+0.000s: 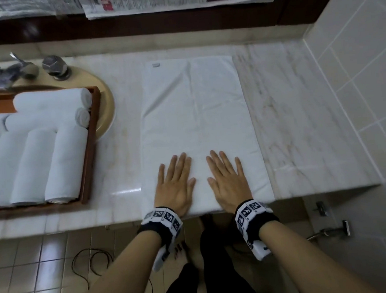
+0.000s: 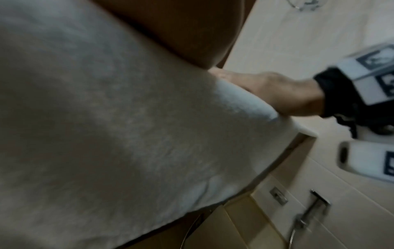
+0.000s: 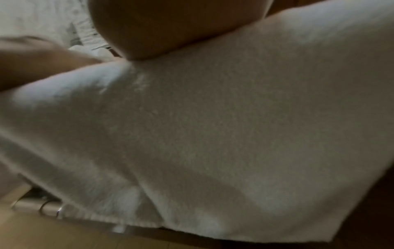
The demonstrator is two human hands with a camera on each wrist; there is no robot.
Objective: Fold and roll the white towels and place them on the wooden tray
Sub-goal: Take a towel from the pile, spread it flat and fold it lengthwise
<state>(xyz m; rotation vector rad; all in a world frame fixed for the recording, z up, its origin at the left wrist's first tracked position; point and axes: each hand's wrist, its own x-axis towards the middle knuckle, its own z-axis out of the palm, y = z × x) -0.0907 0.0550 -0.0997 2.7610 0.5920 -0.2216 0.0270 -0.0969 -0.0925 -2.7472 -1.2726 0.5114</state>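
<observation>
A flat towel (image 1: 197,127) lies mid-frame on the counter (image 1: 289,115); at left, 5 rolled towels (image 1: 48,143) fill the tray (image 1: 88,154).

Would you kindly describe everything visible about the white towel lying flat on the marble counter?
The white towel is a terry-looking cloth laid flat as a long rectangle on the marble counter, running away from the person. A faint crease runs lengthwise down its middle, and a small label sits at its far left corner. Its near edge overhangs the counter's front slightly. The left hand and right hand press on its near end, palms down, fingers straight. It lies right of the wooden tray, apart from it.
</observation>
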